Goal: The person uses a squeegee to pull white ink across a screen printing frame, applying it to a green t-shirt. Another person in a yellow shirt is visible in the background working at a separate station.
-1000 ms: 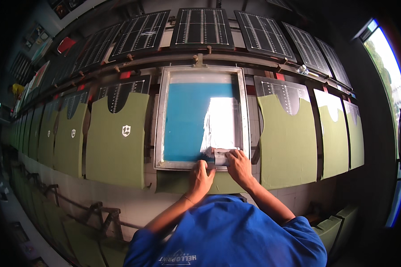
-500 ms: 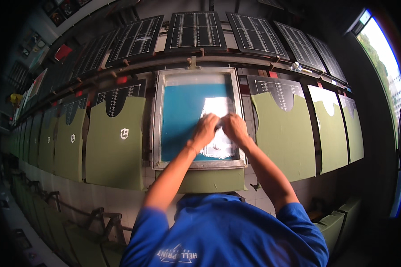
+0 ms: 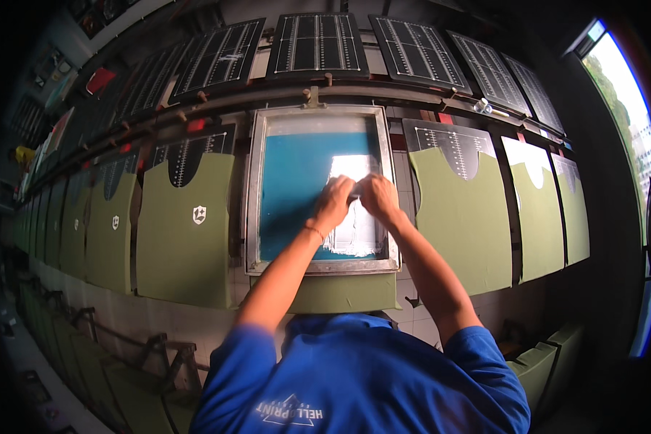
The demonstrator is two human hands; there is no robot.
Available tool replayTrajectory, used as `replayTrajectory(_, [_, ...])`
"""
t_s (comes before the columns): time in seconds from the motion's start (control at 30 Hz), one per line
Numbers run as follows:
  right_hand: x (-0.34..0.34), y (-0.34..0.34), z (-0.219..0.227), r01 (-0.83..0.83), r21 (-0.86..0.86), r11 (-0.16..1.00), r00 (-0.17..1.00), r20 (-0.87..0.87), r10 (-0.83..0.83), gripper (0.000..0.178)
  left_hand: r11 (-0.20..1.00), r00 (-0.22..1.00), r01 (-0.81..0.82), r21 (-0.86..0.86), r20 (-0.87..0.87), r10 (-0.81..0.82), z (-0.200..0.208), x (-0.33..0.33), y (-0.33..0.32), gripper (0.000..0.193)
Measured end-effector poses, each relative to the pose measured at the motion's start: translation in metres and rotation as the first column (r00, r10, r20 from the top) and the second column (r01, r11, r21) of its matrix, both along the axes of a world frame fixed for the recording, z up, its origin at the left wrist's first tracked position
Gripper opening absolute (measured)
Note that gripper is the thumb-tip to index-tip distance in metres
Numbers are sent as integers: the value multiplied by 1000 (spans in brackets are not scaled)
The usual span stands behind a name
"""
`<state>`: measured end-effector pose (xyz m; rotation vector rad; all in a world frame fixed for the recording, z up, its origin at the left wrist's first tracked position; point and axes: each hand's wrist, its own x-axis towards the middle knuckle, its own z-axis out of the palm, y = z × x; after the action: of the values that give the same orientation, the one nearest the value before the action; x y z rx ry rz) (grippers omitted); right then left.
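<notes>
A screen-printing frame (image 3: 254, 199) with grey metal bars and blue mesh (image 3: 291, 170) lies over a green shirt (image 3: 324, 294), whose lower part shows at the near side. On the mesh's right half, my left hand (image 3: 332, 202) and my right hand (image 3: 379, 197) are closed side by side. Between them a short dark piece of a squeegee (image 3: 354, 192) shows; the fingers and arms hide most of it. White ink (image 3: 356, 242) lies in streaks on the near side of my hands, with a ragged edge close to the frame's near bar.
Green shirts (image 3: 184, 239) with a white shield print lie on boards to the left. Plain green shirts (image 3: 463, 224) lie to the right. Beyond a long rail (image 3: 231, 100) stands a row of dark marked boards (image 3: 318, 47). A small white roll (image 3: 482, 106) rests by the rail.
Both hands have slid slightly away from me over the mesh, keeping their hold. More of the streaked white ink shows behind them on the near side.
</notes>
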<state>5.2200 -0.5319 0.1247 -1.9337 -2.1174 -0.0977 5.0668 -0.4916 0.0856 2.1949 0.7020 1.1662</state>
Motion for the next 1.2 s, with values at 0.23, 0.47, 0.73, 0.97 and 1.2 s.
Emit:
replayTrajectory(0.23, [-27,-81,3,27,-132,991,998,-44,-33,20,1000,998,-13,-24,-64,11,-7,-32,-78,30])
replayTrajectory(0.47, [-50,-141,-25,-3,-29,1000,989,-148,-1,21,999,992,-47,-26,-122,44,-36,-54,-142,33])
replayTrajectory(0.73, [5,17,1,35,-76,996,999,16,-34,7,999,1000,-13,40,10,13,-3,4,17,9])
replayTrajectory(0.97, [-18,-87,-25,-99,34,994,995,-20,100,12,999,999,-49,13,-13,49,-16,-31,-87,22])
replayTrajectory(1.2, [-49,-184,-57,-86,-75,993,992,-99,79,53,996,970,-63,-56,-238,48,-66,-60,-178,44])
